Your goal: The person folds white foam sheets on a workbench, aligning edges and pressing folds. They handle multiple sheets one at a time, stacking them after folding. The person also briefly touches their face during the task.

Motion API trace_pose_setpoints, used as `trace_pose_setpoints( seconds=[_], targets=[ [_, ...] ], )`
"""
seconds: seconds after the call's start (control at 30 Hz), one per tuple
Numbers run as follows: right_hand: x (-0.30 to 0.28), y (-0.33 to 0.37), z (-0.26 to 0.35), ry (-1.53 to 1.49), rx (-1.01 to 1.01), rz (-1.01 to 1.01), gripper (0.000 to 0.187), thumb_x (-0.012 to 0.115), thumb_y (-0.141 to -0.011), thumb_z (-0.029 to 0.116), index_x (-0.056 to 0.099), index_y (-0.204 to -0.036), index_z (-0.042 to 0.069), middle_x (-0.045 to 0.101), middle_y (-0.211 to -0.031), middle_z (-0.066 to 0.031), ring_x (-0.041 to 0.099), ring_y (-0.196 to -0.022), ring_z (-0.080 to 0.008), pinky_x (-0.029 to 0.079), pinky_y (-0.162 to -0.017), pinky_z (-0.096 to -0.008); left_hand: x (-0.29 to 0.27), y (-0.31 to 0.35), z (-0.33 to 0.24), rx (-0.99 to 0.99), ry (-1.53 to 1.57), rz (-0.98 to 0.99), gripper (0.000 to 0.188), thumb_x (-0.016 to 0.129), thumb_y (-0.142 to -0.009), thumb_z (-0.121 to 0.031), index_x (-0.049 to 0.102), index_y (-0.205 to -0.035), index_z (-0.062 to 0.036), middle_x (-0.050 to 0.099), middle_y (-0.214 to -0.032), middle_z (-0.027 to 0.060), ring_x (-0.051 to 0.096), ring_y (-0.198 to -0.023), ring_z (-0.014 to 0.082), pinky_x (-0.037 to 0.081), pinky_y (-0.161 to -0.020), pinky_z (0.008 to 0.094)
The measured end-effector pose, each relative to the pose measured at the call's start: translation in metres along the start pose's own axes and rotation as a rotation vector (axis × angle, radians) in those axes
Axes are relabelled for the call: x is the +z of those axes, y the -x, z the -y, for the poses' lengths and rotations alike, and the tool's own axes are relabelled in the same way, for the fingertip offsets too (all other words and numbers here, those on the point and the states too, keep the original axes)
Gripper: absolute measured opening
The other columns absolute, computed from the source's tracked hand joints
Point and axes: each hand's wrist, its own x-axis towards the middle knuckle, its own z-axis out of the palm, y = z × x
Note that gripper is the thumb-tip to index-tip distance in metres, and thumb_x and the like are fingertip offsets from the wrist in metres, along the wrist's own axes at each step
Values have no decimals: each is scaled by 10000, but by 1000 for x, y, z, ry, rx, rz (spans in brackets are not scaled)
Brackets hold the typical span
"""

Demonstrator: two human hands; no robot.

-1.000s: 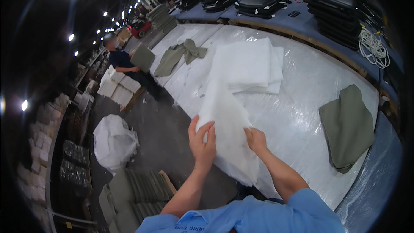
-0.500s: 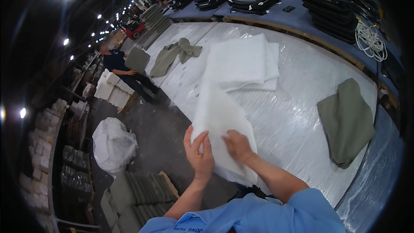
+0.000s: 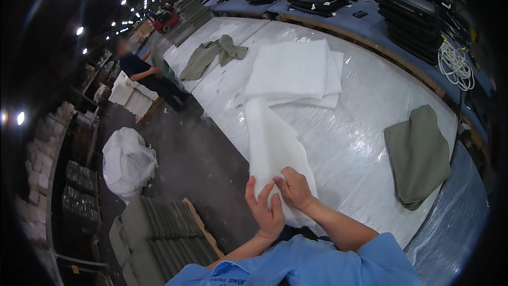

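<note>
A piece of white padding (image 3: 275, 143) lies lengthwise on the plastic-covered table in front of me, its near end by my body. My left hand (image 3: 266, 213) is curled over the padding's left edge, fingers slightly apart. Close beside it, my right hand (image 3: 297, 189) grips the padding's upper surface with bent fingers, thumb toward the left hand. Past the far end of this piece lies a stack of white padding sheets (image 3: 288, 69). The padding under both palms is hidden.
Folded grey-green covers (image 3: 420, 156) lie at the table's right, more fabric (image 3: 211, 57) at its far left. Stacked grey-green cushions (image 3: 164, 243) and a white plastic-wrapped bundle (image 3: 127, 161) stand on the left floor. A co-worker (image 3: 151, 77) stands beyond. Black cushion stacks (image 3: 407, 18) line the blue table.
My left hand has slid nearer along the padding's edge, and my right hand has come in beside it. The co-worker at the left has turned the cushion they hold.
</note>
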Motion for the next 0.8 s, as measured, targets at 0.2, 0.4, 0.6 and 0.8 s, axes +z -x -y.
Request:
trace_pose_setpoints(
  seconds=[0.2, 0.4, 0.6, 0.8],
  targets=[
    [-3, 33, -93, 191, 453, -108, 280, 574, -1032, 289, 594, -1006, 11, 608, -699, -186, 610, -694, -443, 492, -641, -485, 0, 24, 0, 23, 43, 87, 405, 587, -953, -23, 562, -1356, 1, 295, -1573, 255, 363, -1432, 411, 318, -1167, 491],
    [-17, 73, 0, -97, 55, -73, 284, 631, -980, 250, 620, -1164, 35, 637, -928, -195, 654, -853, -384, 541, -718, -439, -12, 52, 13, -30, 39, 90, 454, 640, -931, -40, 567, -1380, -28, 302, -1559, 263, 363, -1428, 436, 338, -1166, 499],
    [-1, 98, -30, -10, -54, 74, 188, 683, -889, 120, 623, -1052, 49, 639, -992, -184, 660, -858, -408, 552, -732, -443, -16, 70, 18, 22, 79, 184, 452, 567, -941, -16, 543, -1393, -8, 237, -1590, 271, 307, -1459, 432, 277, -1195, 506],
    [-6, 96, -78, 118, 292, 25, 171, 634, -917, 85, 615, -1075, 22, 640, -1041, -210, 665, -847, -439, 554, -736, -434, -21, 72, 22, 72, 72, 210, 471, 670, -922, -60, 587, -1385, -47, 294, -1568, 278, 351, -1436, 458, 333, -1181, 494]
  ],
)
